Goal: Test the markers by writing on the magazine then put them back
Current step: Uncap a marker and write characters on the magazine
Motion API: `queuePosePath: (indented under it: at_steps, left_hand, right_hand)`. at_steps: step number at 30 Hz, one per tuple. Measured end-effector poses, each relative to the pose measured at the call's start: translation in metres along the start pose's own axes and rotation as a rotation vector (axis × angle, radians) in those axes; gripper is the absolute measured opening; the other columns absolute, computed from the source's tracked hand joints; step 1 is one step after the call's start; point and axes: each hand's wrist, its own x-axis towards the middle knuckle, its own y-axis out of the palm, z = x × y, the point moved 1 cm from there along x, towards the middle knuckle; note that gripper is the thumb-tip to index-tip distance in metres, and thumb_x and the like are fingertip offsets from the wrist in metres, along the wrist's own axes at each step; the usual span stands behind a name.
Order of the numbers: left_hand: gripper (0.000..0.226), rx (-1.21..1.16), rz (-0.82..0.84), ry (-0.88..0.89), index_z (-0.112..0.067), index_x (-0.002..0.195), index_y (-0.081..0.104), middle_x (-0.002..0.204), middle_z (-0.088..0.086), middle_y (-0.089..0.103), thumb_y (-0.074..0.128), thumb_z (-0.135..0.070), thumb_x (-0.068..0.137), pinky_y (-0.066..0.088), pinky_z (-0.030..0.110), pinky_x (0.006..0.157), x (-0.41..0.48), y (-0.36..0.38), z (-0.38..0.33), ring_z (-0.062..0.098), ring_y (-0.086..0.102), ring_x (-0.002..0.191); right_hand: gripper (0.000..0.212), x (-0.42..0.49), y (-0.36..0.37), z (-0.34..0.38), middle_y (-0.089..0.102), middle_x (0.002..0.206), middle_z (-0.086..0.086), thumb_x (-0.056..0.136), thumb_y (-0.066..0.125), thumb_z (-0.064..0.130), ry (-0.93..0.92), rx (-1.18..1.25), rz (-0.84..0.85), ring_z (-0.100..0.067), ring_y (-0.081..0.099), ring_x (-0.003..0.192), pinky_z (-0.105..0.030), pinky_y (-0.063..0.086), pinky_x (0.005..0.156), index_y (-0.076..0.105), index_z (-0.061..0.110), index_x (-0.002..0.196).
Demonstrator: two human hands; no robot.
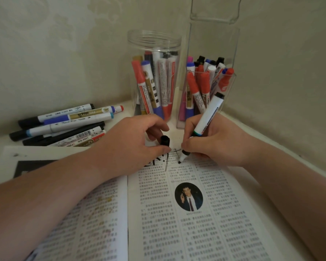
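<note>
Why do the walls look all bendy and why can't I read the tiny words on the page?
Head view: the wide-angle lens curves the edges, so the walls and the clear square holder bow; the magazine print is too small and soft to read; dim, even light, darker toward the corners; faint shine on the round jar.

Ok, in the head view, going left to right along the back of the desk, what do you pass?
Pile of loose markers → round clear jar of markers → square clear holder of markers. In front of these, the left hand holds a black cap, then the right hand writes with an uncapped marker on the magazine.
</note>
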Motion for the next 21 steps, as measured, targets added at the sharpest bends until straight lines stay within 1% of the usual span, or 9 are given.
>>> queuePosePath:
  at_steps: [2, 5, 7, 10, 12, 13, 17, 19, 21]
  left_hand:
    - [0.027, 0.003, -0.003, 0.008, -0.035, 0.096, 0.066, 0.085, -0.024, 0.064, 0.084, -0.038, 0.077, 0.038, 0.001, 0.072, 0.000, 0.000, 0.000, -0.016, 0.053, 0.087]
    - [0.020, 0.013, 0.017, 0.011, -0.035, 0.086, 0.069, 0.083, -0.020, 0.063, 0.083, -0.043, 0.075, 0.038, 0.004, 0.070, 0.000, 0.000, 0.002, -0.012, 0.053, 0.085]
    - [0.020, 0.005, 0.037, 0.020, -0.037, 0.083, 0.070, 0.082, -0.019, 0.063, 0.082, -0.050, 0.073, 0.039, 0.007, 0.070, 0.001, 0.000, 0.003, -0.008, 0.055, 0.087]
    - [0.027, -0.010, 0.060, 0.069, -0.034, 0.084, 0.075, 0.083, -0.019, 0.065, 0.079, -0.056, 0.071, 0.042, 0.014, 0.076, 0.002, 0.000, 0.003, 0.000, 0.057, 0.093]
    - [0.031, -0.007, 0.073, 0.105, -0.033, 0.088, 0.076, 0.086, -0.019, 0.065, 0.076, -0.059, 0.073, 0.042, 0.016, 0.081, 0.002, 0.000, 0.004, 0.002, 0.056, 0.097]
    - [0.031, -0.010, 0.081, 0.119, -0.033, 0.089, 0.077, 0.088, -0.019, 0.065, 0.075, -0.060, 0.074, 0.042, 0.018, 0.082, 0.002, 0.000, 0.004, 0.003, 0.056, 0.098]
    - [0.032, 0.003, 0.095, 0.188, -0.032, 0.091, 0.078, 0.090, -0.018, 0.065, 0.073, -0.060, 0.077, 0.043, 0.025, 0.083, 0.002, 0.002, 0.004, 0.008, 0.056, 0.098]
    - [0.032, 0.013, 0.100, 0.211, -0.031, 0.091, 0.078, 0.091, -0.016, 0.065, 0.073, -0.060, 0.078, 0.044, 0.028, 0.083, 0.002, 0.003, 0.004, 0.008, 0.055, 0.095]
    - [0.033, 0.041, 0.103, 0.237, -0.031, 0.089, 0.077, 0.091, -0.016, 0.064, 0.072, -0.063, 0.080, 0.044, 0.029, 0.083, 0.002, 0.004, 0.004, 0.006, 0.055, 0.093]
  right_hand:
    - [0.018, 0.002, -0.003, -0.003, 0.057, 0.060, -0.006, 0.081, 0.073, 0.003, 0.014, -0.032, -0.054, -0.011, 0.051, 0.054, -0.027, 0.042, 0.057, 0.062, 0.003, 0.066]
    - [0.020, 0.002, -0.007, -0.004, 0.053, 0.059, -0.010, 0.071, 0.068, 0.019, 0.030, -0.102, -0.028, -0.014, 0.051, 0.056, -0.030, 0.043, 0.059, 0.057, 0.004, 0.063]
    - [0.019, 0.001, -0.007, -0.004, 0.056, 0.060, -0.010, 0.075, 0.072, 0.016, 0.000, -0.081, -0.039, -0.012, 0.054, 0.057, -0.028, 0.045, 0.059, 0.060, 0.005, 0.066]
    - [0.013, 0.002, -0.008, -0.004, 0.054, 0.053, 0.002, 0.082, 0.071, 0.007, -0.092, 0.222, -0.116, -0.008, 0.045, 0.046, -0.020, 0.037, 0.048, 0.062, 0.008, 0.071]
    - [0.010, 0.002, -0.009, -0.003, 0.043, 0.048, 0.000, 0.079, 0.065, 0.004, -0.159, 0.448, -0.135, -0.012, 0.033, 0.042, -0.023, 0.028, 0.045, 0.062, 0.008, 0.070]
    - [0.009, 0.003, -0.009, -0.002, 0.041, 0.048, 0.000, 0.078, 0.064, 0.003, -0.178, 0.482, -0.141, -0.012, 0.031, 0.041, -0.022, 0.027, 0.046, 0.062, 0.007, 0.070]
    - [0.007, 0.000, -0.003, 0.006, 0.051, 0.050, 0.008, 0.077, 0.067, 0.009, -0.192, 0.305, -0.125, -0.003, 0.042, 0.042, -0.018, 0.035, 0.047, 0.064, 0.009, 0.071]
    - [0.015, -0.001, -0.001, 0.008, 0.059, 0.057, -0.001, 0.082, 0.070, 0.005, -0.193, 0.226, -0.111, -0.002, 0.049, 0.046, -0.012, 0.038, 0.049, 0.066, 0.012, 0.070]
    - [0.017, -0.001, 0.000, 0.011, 0.060, 0.064, -0.015, 0.085, 0.072, 0.004, -0.196, 0.133, -0.094, -0.003, 0.050, 0.051, -0.016, 0.040, 0.052, 0.067, 0.012, 0.071]
